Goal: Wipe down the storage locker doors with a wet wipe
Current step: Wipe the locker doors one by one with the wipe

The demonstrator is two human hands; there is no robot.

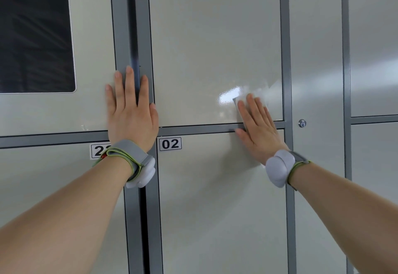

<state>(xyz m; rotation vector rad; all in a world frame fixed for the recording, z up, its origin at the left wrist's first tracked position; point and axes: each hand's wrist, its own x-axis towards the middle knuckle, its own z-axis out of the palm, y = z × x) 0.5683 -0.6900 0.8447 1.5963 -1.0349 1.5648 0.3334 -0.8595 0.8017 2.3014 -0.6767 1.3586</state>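
Note:
A pale grey upper locker door [215, 43] fills the middle of the view. Below it is the door [215, 209] with the label 02 [170, 143]. My right hand [258, 129] lies flat, fingers straight, pressing a white wet wipe [239, 101] against the lower right corner of the upper door and across the grey bar under it. A shiny wet streak [230, 96] shows just left of the wipe. My left hand [131, 112] rests flat with fingers spread on the grey upright frame [134, 25] between two lockers.
At the upper left is a door with a dark window panel [36, 32]. A label starting 22 [98, 151] is partly hidden by my left wrist strap. A narrow panel with a small keyhole [302, 123] stands to the right, and more doors [374, 43] beyond it.

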